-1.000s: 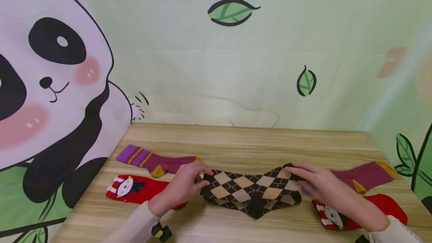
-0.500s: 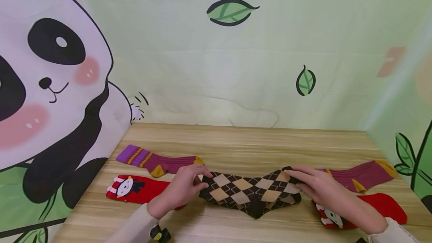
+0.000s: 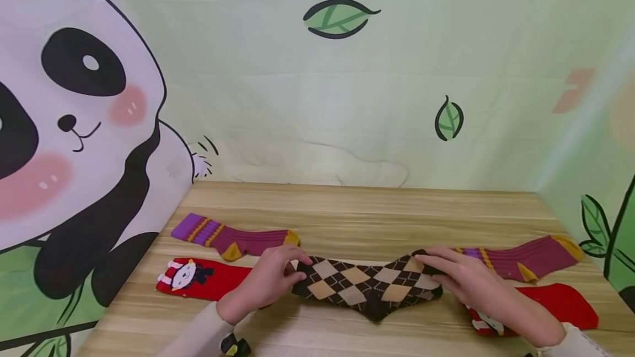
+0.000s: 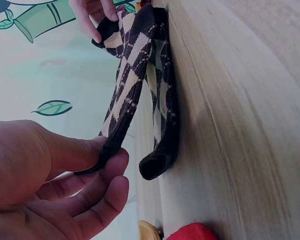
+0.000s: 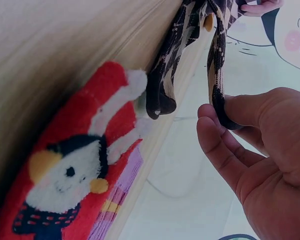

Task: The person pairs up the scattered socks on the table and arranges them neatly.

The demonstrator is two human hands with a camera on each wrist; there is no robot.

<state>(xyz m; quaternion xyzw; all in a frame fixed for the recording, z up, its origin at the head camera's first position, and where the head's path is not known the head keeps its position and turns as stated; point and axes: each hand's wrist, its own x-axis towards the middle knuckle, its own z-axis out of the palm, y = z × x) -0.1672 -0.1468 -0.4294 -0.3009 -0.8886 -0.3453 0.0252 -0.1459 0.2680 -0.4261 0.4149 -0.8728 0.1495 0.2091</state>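
Observation:
An argyle sock (image 3: 354,285) in black, tan and grey is held up by its two ends. My left hand (image 3: 268,277) pinches its left end between thumb and fingers; in the left wrist view the left hand (image 4: 65,180) grips the dark edge. My right hand (image 3: 481,285) pinches the other end, and the right wrist view shows the right hand (image 5: 265,145) with thumb and fingertips on it. Both wrist views show a second argyle sock (image 4: 165,110), (image 5: 165,75) lying on the table beneath the raised one.
Left on the wooden table (image 3: 347,208) lie a purple-and-maroon sock (image 3: 253,240) and a red sock (image 3: 218,280) with a white animal figure. On the right lie another maroon sock (image 3: 526,258) and another red sock (image 3: 565,302). A printed panda cloth (image 3: 297,98) stands behind.
The top edge of the held argyle sock has come slightly lower and nearer, along with both hands. Both hands keep their pinch, and the other socks stay where they were.

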